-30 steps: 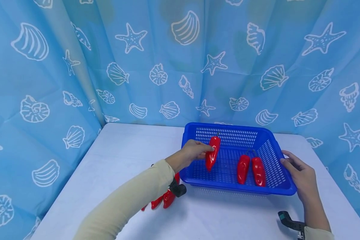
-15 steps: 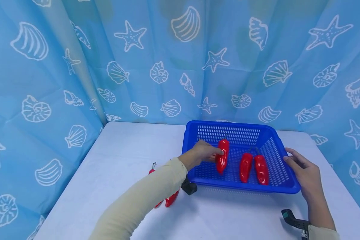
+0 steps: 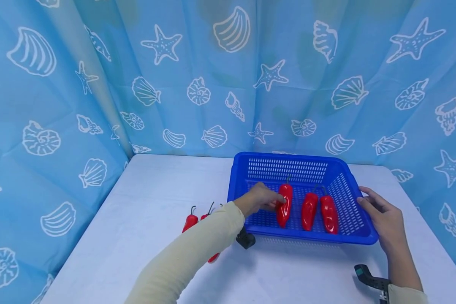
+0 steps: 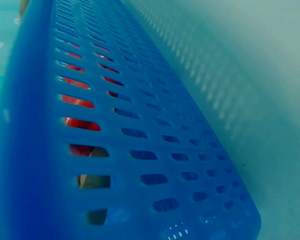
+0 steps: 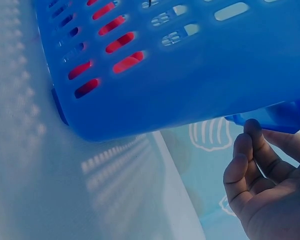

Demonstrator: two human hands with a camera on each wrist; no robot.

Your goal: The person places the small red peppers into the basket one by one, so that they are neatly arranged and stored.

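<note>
A red chili pepper with a green stem is pinched between the thumb and fingers of my left hand, low inside the blue plastic basket. To its right, two more red peppers lie side by side in the basket, the nearer one and the outer one. My right hand grips the basket's right rim, thumb on top. In the right wrist view its curled fingers show at the rim. The left wrist view is filled by the slotted basket wall, with red behind the slots.
Several red peppers lie on the white table left of the basket, one in plain sight, others partly hidden under my left sleeve. A blue shell-print curtain hangs behind the table.
My left hand has carried the pepper rightward and lowered it towards the basket floor, beside the other two. My right hand keeps its grip on the rim.
</note>
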